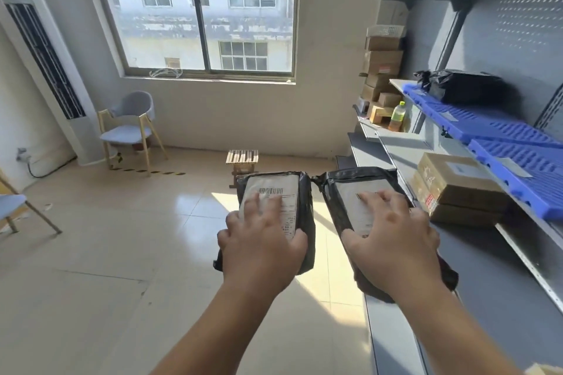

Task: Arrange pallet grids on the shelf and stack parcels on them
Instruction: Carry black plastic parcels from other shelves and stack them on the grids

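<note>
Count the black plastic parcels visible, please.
3: one black plastic parcel in the left hand, one in the right hand, one on the blue plastic pallet grid. Others may be hidden.

- Left hand (262, 248): palm down, fingers spread, forearm stretched forward, clamped on a black plastic-wrapped parcel (304, 222).
- Right hand (396, 248): likewise gripping a second black plastic-wrapped parcel (336, 201).

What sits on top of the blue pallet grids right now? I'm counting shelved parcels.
One black bagged parcel lies at the far end of the blue pallet grids; anything behind it is hidden.
</note>
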`<act>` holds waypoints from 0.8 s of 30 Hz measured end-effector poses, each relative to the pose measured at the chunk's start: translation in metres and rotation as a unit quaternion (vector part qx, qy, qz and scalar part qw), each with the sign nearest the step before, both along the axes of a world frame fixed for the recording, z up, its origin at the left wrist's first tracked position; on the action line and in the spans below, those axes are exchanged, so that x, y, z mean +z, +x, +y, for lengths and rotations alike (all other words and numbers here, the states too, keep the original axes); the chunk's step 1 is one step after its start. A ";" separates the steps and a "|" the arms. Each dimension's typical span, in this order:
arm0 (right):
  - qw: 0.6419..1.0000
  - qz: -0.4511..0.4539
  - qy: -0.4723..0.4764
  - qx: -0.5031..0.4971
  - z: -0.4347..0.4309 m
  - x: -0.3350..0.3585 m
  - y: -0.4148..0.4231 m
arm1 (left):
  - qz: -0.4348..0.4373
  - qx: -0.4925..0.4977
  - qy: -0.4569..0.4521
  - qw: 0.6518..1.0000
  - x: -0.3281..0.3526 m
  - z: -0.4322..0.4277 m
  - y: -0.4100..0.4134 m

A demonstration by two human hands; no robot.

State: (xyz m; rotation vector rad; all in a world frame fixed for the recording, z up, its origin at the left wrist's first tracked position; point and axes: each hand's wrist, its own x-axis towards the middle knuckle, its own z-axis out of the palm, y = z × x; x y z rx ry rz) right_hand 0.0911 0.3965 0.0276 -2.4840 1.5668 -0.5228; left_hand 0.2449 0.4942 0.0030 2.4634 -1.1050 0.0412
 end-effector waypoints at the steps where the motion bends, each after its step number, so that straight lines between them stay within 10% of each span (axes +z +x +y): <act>1: 1.000 -0.003 -0.002 -0.008 -0.014 0.002 0.012 | -0.002 -0.010 -0.002 1.000 0.002 -0.017 0.013; 24: 0.997 -0.073 -0.020 -0.010 -0.411 0.017 0.193 | -0.035 -0.008 -0.018 0.999 0.032 -0.410 0.189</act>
